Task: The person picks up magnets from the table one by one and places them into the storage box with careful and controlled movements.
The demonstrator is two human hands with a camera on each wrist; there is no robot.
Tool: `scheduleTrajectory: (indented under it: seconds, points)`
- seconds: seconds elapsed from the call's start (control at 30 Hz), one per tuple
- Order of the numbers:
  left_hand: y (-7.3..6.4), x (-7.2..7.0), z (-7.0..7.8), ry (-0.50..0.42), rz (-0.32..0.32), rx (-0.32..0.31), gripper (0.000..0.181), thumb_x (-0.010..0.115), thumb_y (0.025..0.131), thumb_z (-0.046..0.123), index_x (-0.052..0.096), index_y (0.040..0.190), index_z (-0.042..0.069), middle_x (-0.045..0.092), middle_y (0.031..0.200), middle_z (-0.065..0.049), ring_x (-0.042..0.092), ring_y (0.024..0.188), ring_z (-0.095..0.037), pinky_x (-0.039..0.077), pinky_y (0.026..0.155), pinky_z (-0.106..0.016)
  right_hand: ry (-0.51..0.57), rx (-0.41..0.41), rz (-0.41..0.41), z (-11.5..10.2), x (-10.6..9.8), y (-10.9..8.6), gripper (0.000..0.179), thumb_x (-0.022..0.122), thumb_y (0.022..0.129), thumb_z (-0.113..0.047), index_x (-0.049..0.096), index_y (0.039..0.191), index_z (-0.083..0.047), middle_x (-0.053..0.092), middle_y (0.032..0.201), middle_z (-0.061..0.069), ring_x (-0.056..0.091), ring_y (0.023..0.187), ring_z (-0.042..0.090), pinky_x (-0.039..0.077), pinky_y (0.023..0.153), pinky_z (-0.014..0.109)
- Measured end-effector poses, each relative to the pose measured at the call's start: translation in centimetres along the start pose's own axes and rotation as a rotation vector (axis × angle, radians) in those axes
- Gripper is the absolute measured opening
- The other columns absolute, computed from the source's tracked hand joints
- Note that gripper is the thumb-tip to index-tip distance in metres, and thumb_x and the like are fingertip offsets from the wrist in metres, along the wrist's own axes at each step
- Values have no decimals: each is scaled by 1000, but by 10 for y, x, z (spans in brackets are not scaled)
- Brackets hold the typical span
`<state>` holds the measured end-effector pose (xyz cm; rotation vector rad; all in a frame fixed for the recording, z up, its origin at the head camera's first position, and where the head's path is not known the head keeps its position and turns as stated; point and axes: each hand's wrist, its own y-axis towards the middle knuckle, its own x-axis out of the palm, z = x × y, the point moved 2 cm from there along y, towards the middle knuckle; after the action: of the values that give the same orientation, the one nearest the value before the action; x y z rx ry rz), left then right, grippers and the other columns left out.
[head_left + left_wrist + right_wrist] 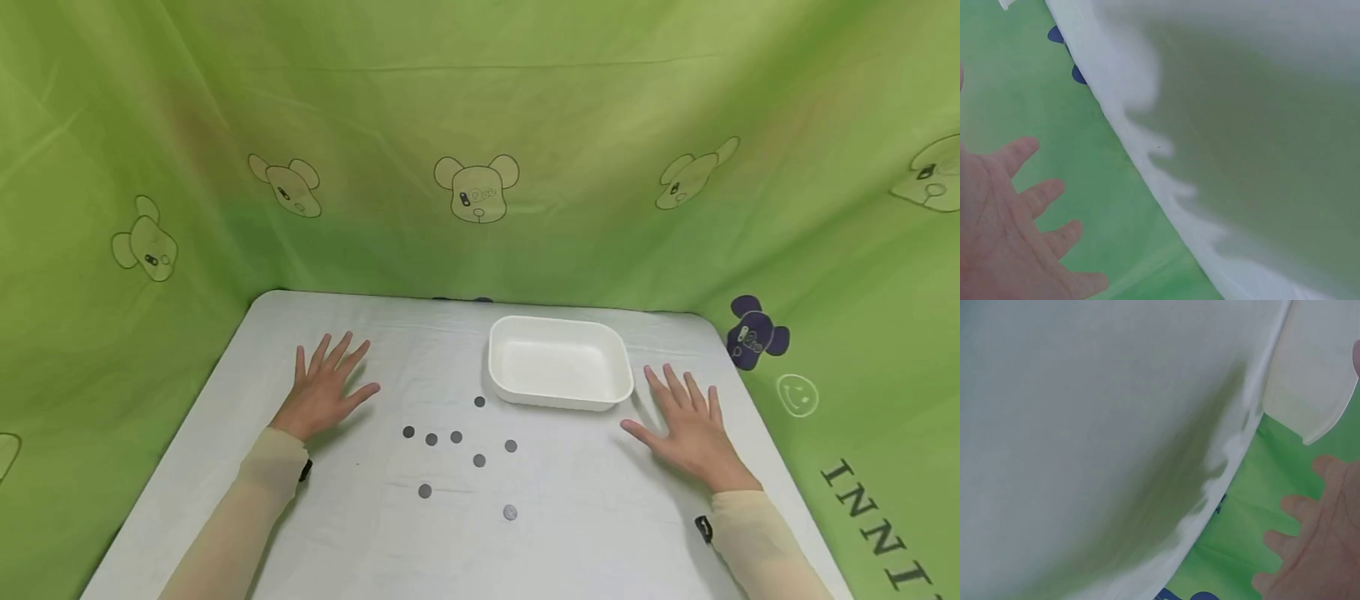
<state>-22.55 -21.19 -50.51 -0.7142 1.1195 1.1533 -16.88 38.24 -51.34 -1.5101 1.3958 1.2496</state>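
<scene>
Several grey coin-like discs (456,437) lie scattered over the middle of the white table. Behind them stands a white rectangular tub (558,402), with nothing visible inside. My left hand (324,392) is held over the table's left side, fingers spread, holding nothing. On the other side my right hand (690,429) spreads its fingers just right of the tub, apart from it and also holding nothing. In the left wrist view the palm (997,231) faces the camera above its shadow. The right wrist view shows the right palm (1325,550) and part of the tub (1310,369).
A white cloth covers the table (360,525). Green curtain cloth (480,108) with printed bear heads rises behind the table and along both sides. Each sleeve has a small black piece at the wrist, such as the black piece (703,528) on the right.
</scene>
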Motion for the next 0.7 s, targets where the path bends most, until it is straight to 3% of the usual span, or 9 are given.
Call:
scheduleTrajectory:
  seconds: [0.2, 0.6, 0.7]
  points:
    - [3, -3, 3, -4, 14, 16, 79, 58, 105, 62, 38, 168, 20, 23, 177, -17, 10, 163, -48, -8, 123, -74, 10, -2, 11, 0, -2, 2, 101, 65, 99, -64, 14, 174, -18, 16, 175, 27, 5, 160, 56, -15, 123, 71]
    - [2, 1, 3, 4, -16, 13, 81, 57, 104, 64, 36, 169, 21, 21, 177, -16, 9, 163, -47, -7, 124, -73, 73, 3, 2, 0, 4, 5, 97, 64, 102, -59, 13, 174, -18, 17, 174, 30, 13, 157, 59, -14, 125, 67]
    - [2, 1, 4, 1, -22, 17, 81, 57, 104, 65, 36, 169, 21, 20, 177, -17, 10, 163, -47, -6, 124, -74, 102, 0, -5, -2, 5, 7, 96, 64, 103, -57, 12, 174, -17, 18, 173, 32, 16, 155, 61, -9, 125, 71]
